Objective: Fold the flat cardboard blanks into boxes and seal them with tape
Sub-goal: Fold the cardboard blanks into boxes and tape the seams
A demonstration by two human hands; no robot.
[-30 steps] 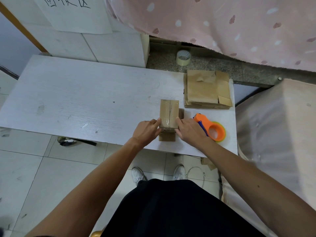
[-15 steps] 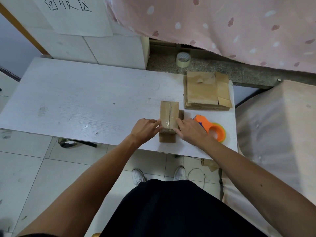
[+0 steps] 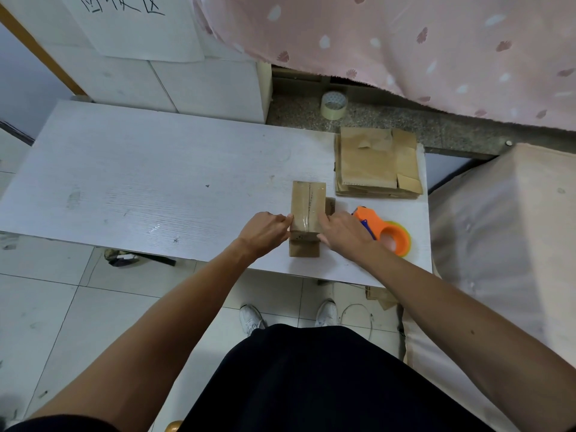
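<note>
Left hand has its fingers bent, with the tips against the left wall of the cardboard box, gripping it from that side. It works over a white wood-grain bench, whose left part is scuffed.

The box stands near the front edge of the bench, a little right of centre. Its top flaps are closed, and a strip of clear tape runs along the middle seam and down over the near edge. A small bit of cardboard shows just beside its right wall; what it belongs to cannot be told.

On the other side, the right hand holds the box at its near right corner, fingers bent over the top edge and thumb hidden.

Beyond the bench, on the speckled stone ledge, a roll of clear tape stands alone. Just right of the right hand, an orange tape dispenser lies on the bench, touching or nearly touching the wrist. Behind it, near the far right corner, lies a stack of flat cardboard blanks, apart from the box. A pink dotted curtain hangs above the ledge.
</note>
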